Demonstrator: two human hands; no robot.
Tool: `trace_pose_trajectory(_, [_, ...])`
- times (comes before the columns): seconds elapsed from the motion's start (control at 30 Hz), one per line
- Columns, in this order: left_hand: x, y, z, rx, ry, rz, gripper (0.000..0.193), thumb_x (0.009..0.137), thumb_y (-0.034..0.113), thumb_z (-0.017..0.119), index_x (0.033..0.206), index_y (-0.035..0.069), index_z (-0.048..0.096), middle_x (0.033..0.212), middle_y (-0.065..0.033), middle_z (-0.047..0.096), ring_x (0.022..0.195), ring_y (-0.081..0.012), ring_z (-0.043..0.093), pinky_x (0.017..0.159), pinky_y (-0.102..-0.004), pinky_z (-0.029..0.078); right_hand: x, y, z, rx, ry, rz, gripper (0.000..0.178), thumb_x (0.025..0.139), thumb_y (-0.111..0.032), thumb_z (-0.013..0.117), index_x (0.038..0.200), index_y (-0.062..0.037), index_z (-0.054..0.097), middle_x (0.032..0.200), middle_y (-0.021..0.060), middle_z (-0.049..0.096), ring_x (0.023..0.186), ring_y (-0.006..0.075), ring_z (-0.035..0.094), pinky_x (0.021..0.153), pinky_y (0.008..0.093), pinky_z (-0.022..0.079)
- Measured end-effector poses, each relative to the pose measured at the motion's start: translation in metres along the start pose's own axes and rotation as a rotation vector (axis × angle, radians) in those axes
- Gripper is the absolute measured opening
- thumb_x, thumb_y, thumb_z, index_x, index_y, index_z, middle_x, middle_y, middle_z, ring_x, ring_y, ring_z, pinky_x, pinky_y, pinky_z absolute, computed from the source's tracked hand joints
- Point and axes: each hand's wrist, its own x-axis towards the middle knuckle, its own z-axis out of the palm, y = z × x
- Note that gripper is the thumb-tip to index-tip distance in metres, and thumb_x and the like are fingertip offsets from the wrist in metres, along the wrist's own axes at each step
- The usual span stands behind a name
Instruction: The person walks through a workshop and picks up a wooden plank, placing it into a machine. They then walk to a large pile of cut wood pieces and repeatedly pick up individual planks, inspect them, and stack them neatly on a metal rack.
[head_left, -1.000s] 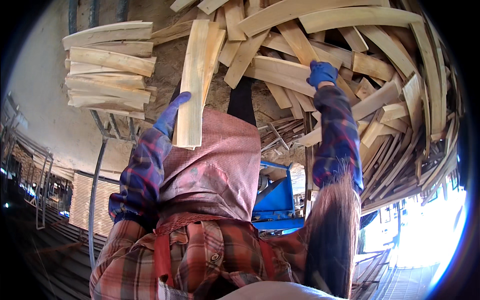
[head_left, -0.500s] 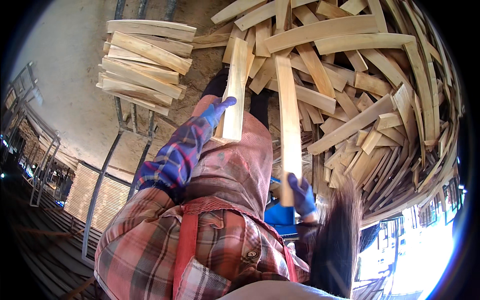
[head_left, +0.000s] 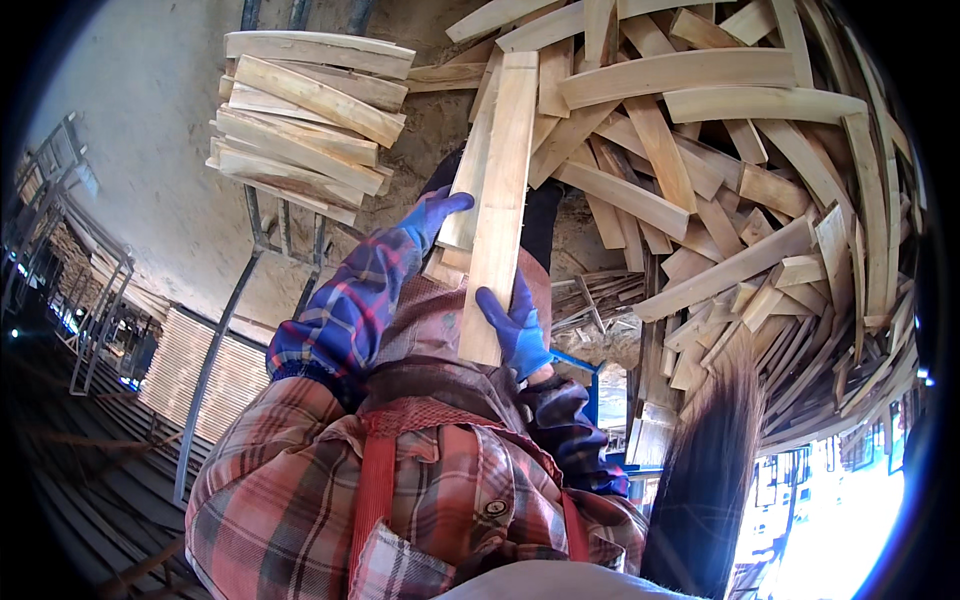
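My left hand [head_left: 432, 216], in a purple-blue glove, is closed round the left edge of a small stack of wooden boards [head_left: 462, 222] held over my lap. My right hand [head_left: 517, 325], gloved the same way, grips the near part of a long pale wooden plank [head_left: 505, 170]. This plank lies over the right side of the stack and partly covers it. Its near end reaches further toward my body than the boards below. The thumb of my right hand rests on the plank's top face, while the fingers are at its right edge.
A large heap of loose wooden boards [head_left: 720, 268] fills the right side. At the far left, a layered stack of boards [head_left: 305, 120] rests on a metal frame [head_left: 225, 335]. Behind it lies bare floor [head_left: 140, 150]. Part of a blue frame [head_left: 592, 392] shows beside my right forearm.
My right hand has brought the long plank leftward and away from my body, from the right side onto the boards in my left hand. The left hand keeps its hold.
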Motion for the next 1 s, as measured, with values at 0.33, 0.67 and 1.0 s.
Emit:
trace_pose_trajectory(0.33, [-0.004, 0.017, -0.007, -0.078, -0.127, -0.131, 0.05, 0.086, 0.039, 0.063, 0.119, 0.002, 0.056, 0.102, -0.0104, 0.065, 0.086, -0.0189, 0.065, 0.08, -0.0351, 0.053, 0.116, -0.065, 0.013, -0.887, -0.48, 0.38, 0.064, 0.086, -0.063, 0.05, 0.098, -0.002, 0.063, 0.075, 0.0129, 0.065, 0.065, 0.0228, 0.063, 0.06, 0.0339, 0.049])
trace_pose_trajectory(0.67, [-0.015, 0.039, -0.001, -0.042, -0.07, -0.066, 0.067, 0.077, 0.032, 0.068, 0.133, 0.002, 0.045, 0.105, -0.0108, 0.063, 0.09, -0.0197, 0.063, 0.08, -0.0334, 0.05, 0.431, -0.183, -0.093, -1.095, 0.743, -0.356, 0.112, 0.059, -0.051, 0.081, 0.141, 0.0001, 0.024, 0.129, 0.0268, 0.048, 0.116, 0.0398, 0.051, 0.098, 0.0419, 0.042])
trace_pose_trajectory(1.0, [-0.011, 0.018, 0.001, -0.14, 0.016, -0.073, 0.074, 0.078, 0.03, 0.07, 0.138, 0.004, 0.038, 0.114, -0.0123, 0.06, 0.1, -0.0213, 0.061, 0.087, -0.0339, 0.049, 0.467, -0.11, -0.013, -0.631, 0.615, -0.445, 0.122, 0.055, -0.047, 0.086, 0.14, 0.0103, 0.02, 0.131, 0.025, 0.047, 0.118, 0.0339, 0.049, 0.102, 0.0348, 0.037])
